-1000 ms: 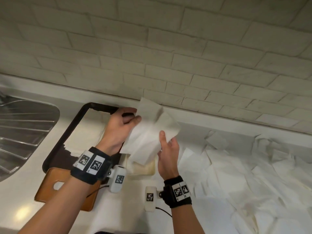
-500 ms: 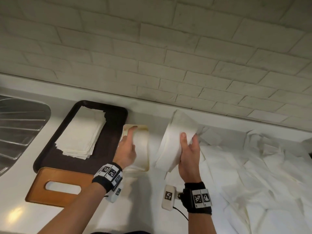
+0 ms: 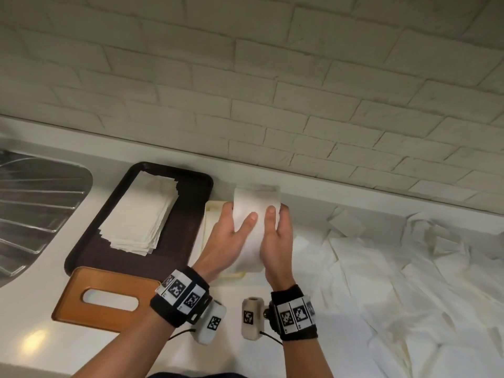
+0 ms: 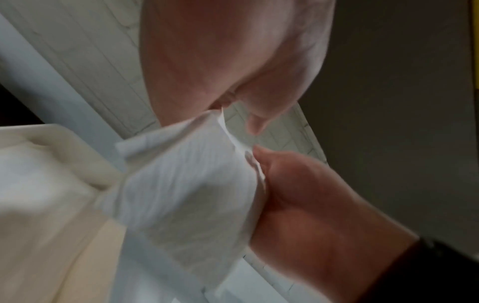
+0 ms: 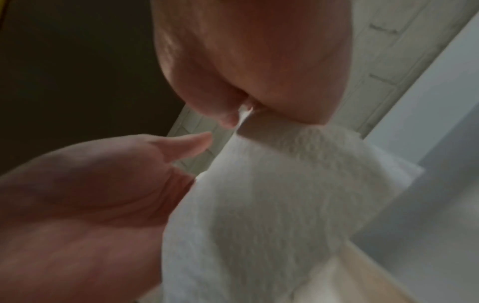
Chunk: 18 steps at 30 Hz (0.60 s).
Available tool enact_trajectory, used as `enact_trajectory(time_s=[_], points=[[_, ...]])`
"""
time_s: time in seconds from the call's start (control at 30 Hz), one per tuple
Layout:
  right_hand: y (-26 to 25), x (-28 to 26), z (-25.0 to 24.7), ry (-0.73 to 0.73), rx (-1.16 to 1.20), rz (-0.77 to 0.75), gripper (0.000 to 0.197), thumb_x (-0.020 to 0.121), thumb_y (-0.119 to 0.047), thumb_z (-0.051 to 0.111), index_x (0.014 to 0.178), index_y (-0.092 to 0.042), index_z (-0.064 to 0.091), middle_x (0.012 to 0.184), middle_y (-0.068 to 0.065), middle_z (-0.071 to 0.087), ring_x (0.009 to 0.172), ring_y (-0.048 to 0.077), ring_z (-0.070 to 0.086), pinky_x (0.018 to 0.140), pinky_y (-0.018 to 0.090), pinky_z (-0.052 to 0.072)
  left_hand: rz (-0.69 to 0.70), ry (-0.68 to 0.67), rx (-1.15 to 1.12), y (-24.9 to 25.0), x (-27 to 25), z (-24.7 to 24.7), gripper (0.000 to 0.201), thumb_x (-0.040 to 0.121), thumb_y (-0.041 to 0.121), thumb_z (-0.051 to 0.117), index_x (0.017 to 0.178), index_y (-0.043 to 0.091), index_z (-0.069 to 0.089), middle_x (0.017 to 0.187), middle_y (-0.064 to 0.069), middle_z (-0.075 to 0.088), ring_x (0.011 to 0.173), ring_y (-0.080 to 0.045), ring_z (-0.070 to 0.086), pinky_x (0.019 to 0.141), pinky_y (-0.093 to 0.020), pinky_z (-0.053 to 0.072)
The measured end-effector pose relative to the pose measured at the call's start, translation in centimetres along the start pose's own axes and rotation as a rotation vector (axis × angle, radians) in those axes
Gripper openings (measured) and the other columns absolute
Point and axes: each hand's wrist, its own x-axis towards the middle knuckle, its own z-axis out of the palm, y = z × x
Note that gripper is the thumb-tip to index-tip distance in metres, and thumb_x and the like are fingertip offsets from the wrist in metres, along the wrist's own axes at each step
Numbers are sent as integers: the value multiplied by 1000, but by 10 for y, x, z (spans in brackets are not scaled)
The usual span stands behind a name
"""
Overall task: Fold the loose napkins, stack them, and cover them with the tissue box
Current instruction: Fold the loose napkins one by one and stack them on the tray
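1. A white napkin [image 3: 252,227] is held up by 2 hands above a cream tray [image 3: 210,214].
2. It is pinched by the left hand [image 3: 229,238] and the right hand [image 3: 276,238].
3. A stack of folded napkins [image 3: 141,214] lies in the dark tray [image 3: 191,184].
4. The wooden tissue box [image 3: 109,298] sits nearby.
5. Loose napkins [image 3: 395,268] are spread on the counter [image 3: 41,345].

Left hand [image 3: 227,236] and right hand [image 3: 276,238] pinch one napkin [image 3: 255,214] — above the counter [image 3: 300,203].

The left hand [image 3: 229,238] has left the cream tray [image 3: 208,214] and joined the right hand [image 3: 276,241] on the napkin [image 3: 255,203].
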Motion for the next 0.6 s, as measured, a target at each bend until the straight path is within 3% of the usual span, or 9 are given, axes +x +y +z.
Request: enact_trajectory(time_s=[0.07, 0.1, 0.17, 0.23, 0.3, 0.37, 0.4, 0.5, 0.6], points=[[0, 0, 6, 54, 35, 20, 28, 116, -44, 43, 132, -27, 58, 128, -15, 68, 117, -3, 62, 107, 32, 49, 93, 82, 67, -4, 2, -1, 16, 110, 28, 61, 123, 25, 54, 108, 14, 67, 100, 13, 64, 90, -20, 51], [0, 0, 6, 50, 64, 31, 22, 116, -42, 45, 128, -29, 59, 122, -15, 69, 111, -6, 63, 101, 29, 49, 126, 118, 76, -6, 4, -4, 9, 110, 27, 61, 118, 25, 56, 102, 12, 67, 96, 9, 65, 87, -25, 52], [4, -3, 5, -49, 85, 24, 20, 113, -39, 54, 132, -33, 57, 123, -19, 69, 112, -9, 64, 97, 19, 50, 169, 175, -5, -8, 6, -14, 18, 110, 32, 60, 124, 22, 61, 112, 5, 72, 108, -4, 70, 95, -38, 58], [11, -9, 2, -138, 8, -54, 29, 109, -30, 65, 137, -29, 57, 127, -18, 72, 117, 1, 69, 97, 24, 57, 206, 204, -120, -2, 4, -23, 24, 110, 31, 60, 133, 23, 61, 122, 5, 75, 116, -11, 72, 97, -34, 60], [16, -13, 3, -149, -89, -147, 21, 109, -23, 66, 128, -25, 60, 116, -15, 75, 106, 9, 73, 90, 31, 59, 240, 192, -146, 3, 1, -28, 25, 110, 28, 60, 134, 23, 61, 123, 8, 75, 117, -11, 72, 94, -25, 59], [20, -13, 10, -116, -159, -208, 10, 110, -24, 64, 119, -25, 61, 102, -15, 73, 90, 9, 70, 78, 28, 55, 252, 163, -136, 0, -1, -31, 25, 109, 29, 60, 133, 25, 61, 123, 6, 75, 116, -13, 72, 94, -29, 59], [22, -12, 14, -103, -178, -216, 8, 110, -24, 63, 118, -24, 61, 102, -15, 73, 89, 9, 70, 77, 28, 55, 247, 157, -136, -6, 0, -33, 25, 108, 31, 61, 132, 26, 61, 123, 5, 75, 115, -15, 73, 95, -32, 60], [35, -12, 24, -134, -217, -167, 18, 110, -26, 63, 126, -25, 55, 117, -14, 74, 107, 7, 73, 90, 31, 61, 193, 171, -111, -31, 4, -35, 34, 104, 30, 66, 135, 22, 54, 120, 5, 73, 113, -14, 73, 92, -30, 61], [55, -15, 32, -181, -256, -74, 28, 109, -37, 63, 131, -29, 48, 124, -13, 72, 111, 3, 71, 93, 31, 62, 122, 137, -51, -56, 2, -31, 43, 103, 26, 70, 141, 20, 50, 125, 4, 72, 114, -11, 73, 90, -26, 61]])
